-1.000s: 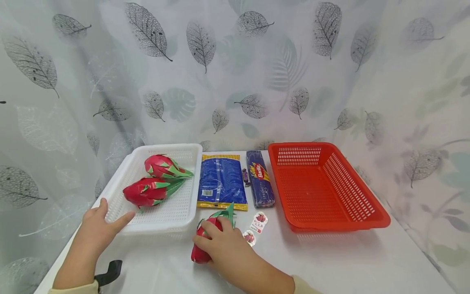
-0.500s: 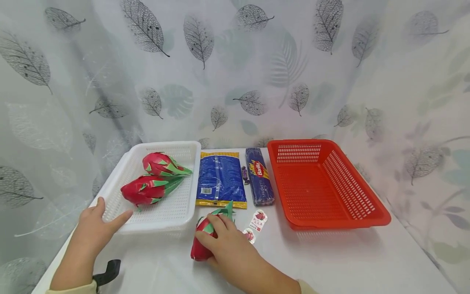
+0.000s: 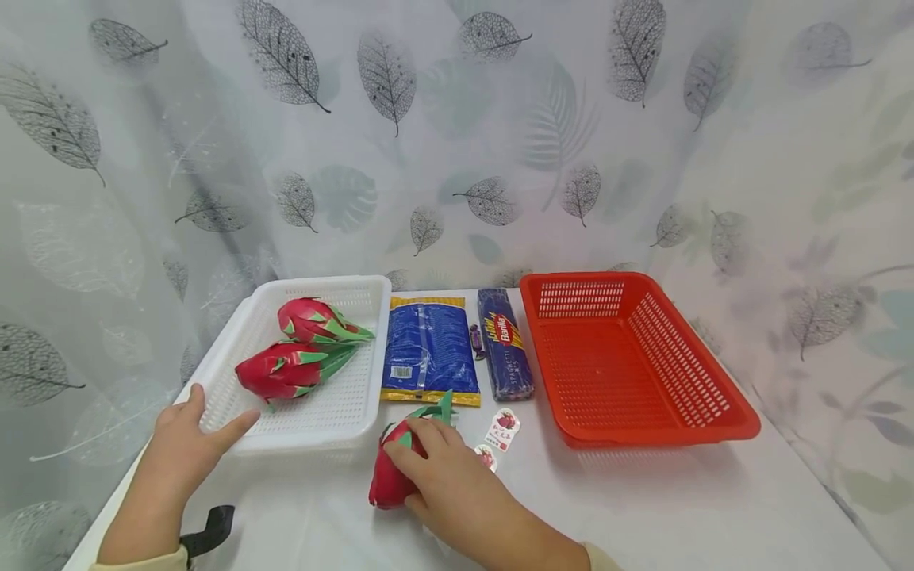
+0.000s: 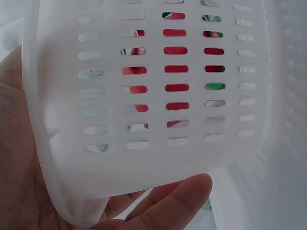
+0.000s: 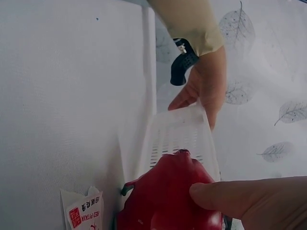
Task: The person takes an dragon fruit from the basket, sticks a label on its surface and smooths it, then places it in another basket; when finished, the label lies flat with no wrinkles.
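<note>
At the near-left corner of the white plastic basket (image 3: 317,436), my left hand (image 3: 182,436) holds the rim, thumb and fingers spread about the corner. The left wrist view shows its fingers (image 4: 187,194) around the basket's perforated end wall. Two dragon fruits, a front one (image 3: 278,371) and a rear one (image 3: 310,319), lie inside the basket. My right hand (image 3: 457,484) grips a third dragon fruit (image 3: 389,480) on the table, right of the basket's near corner. Its thumb presses the red skin in the right wrist view; the other fingers are hidden there.
A blue and yellow packet (image 3: 432,349), a small purple-wrapped candy (image 3: 476,341) and a blue spaghetti pack (image 3: 508,357) lie between the baskets. A red basket (image 3: 564,432) stands at the right. A dragon fruit tag (image 3: 503,428) lies beside the right hand. A patterned curtain (image 3: 457,159) hangs behind.
The head view has shifted slightly. My right hand's fingers have moved a little on the dragon fruit, which stays nearly in place. My left hand remains at the basket corner.
</note>
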Available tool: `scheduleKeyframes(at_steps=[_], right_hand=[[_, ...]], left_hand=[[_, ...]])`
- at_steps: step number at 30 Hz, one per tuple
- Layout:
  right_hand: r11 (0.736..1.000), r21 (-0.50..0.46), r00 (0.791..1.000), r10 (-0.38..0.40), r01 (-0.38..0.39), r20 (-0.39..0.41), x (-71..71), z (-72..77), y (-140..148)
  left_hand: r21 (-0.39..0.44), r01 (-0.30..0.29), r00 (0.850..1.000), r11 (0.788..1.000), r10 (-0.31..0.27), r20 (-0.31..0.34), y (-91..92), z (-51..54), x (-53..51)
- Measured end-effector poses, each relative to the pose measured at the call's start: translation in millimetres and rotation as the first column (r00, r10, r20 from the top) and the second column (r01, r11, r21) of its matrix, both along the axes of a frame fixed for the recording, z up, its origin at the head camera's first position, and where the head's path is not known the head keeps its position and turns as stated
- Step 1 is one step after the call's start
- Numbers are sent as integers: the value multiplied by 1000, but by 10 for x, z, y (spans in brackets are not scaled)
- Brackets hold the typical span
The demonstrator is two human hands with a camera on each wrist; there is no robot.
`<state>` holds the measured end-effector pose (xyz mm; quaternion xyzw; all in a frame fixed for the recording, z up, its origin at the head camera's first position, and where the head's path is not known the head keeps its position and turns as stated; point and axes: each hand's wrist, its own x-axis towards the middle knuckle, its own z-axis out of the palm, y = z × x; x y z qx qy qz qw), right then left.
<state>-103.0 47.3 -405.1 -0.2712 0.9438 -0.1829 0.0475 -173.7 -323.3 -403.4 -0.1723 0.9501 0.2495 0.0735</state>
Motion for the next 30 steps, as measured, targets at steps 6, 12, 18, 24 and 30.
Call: scheduleKeyframes(at_steps=[6,12,18,24,30], right_hand=[[1000,-25,999,-17,18,27,6,27,42],[996,-49,995,-78,81,61,12,106,198],[974,-90,978,-201,206,55,-7,169,454],[944,-135,952,-306,303,-2,-11,151,667],[915,-191,932,-364,356,-6,63,109,920]], left_hand=[[-1,-6,1000,1000,6,-15,28,19,2],[5,-6,1000,1000,6,-8,41,42,-8],[-2,-3,1000,1000,3,-9,19,30,-1],[-1,1,1000,1000,-1,-13,-4,6,-13],[-175,25,978,984,-60,-198,111,87,140]])
